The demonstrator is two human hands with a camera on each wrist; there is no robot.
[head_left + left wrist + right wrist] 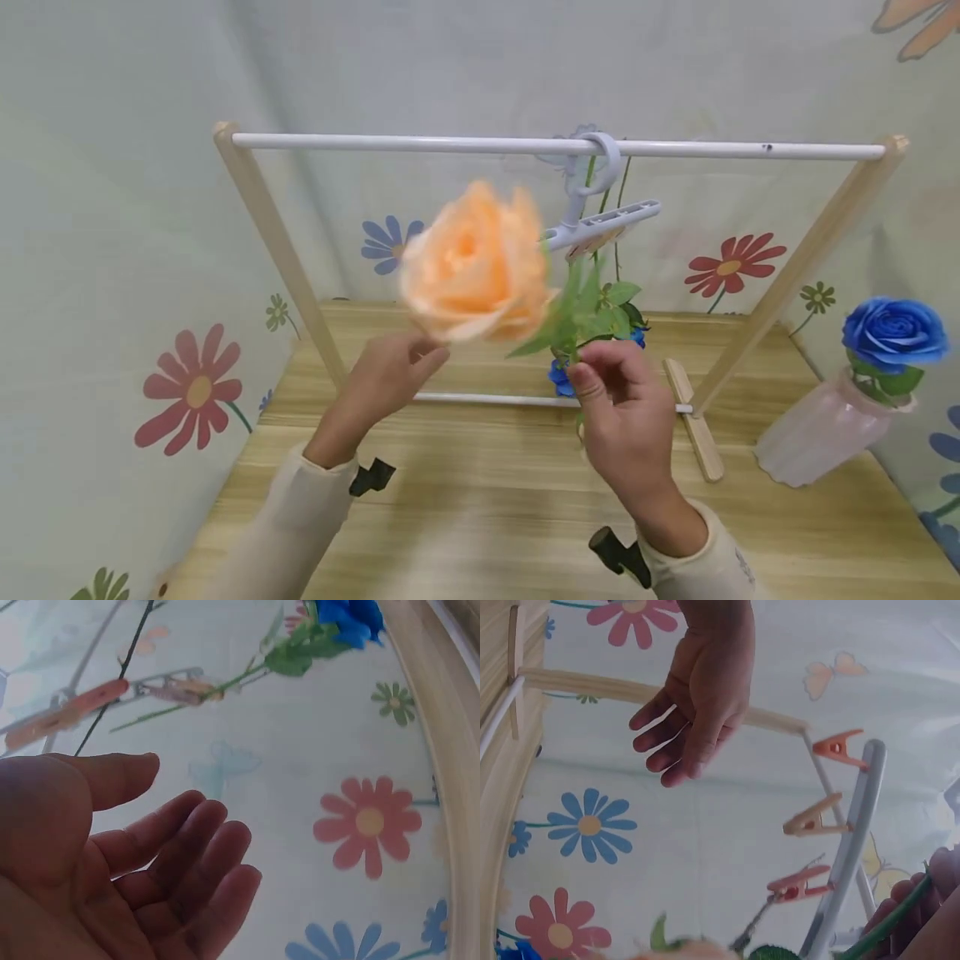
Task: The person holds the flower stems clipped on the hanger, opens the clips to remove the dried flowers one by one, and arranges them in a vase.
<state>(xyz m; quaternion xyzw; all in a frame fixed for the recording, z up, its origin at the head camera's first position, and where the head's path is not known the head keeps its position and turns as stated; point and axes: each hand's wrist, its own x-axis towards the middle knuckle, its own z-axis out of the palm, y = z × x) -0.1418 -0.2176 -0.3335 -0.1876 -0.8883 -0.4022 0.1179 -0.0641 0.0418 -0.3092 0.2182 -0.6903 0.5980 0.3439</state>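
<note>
My right hand (630, 417) pinches the green stem (889, 922) of an orange rose (474, 271) between thumb and fingers. The bloom tilts leftward, blurred, in front of the rack. My left hand (382, 375) is left of the bloom and slightly below it; in the left wrist view its fingers are loosely bent, with nothing between them. Behind the rose a white hanger (615, 221) hooks over the rack's upper bar. Orange, beige and pink clips (801, 885) line it, the pink one gripping a stem. Blue roses (561, 377) hang below, partly hidden by leaves and my right hand.
The rack has wooden side posts (802, 267) and a white top bar (375, 143). On the right of the wooden table (480, 500) stands a pink vase (825, 429) with another blue rose (894, 333). Flower-printed cloth (97, 250) surrounds the table.
</note>
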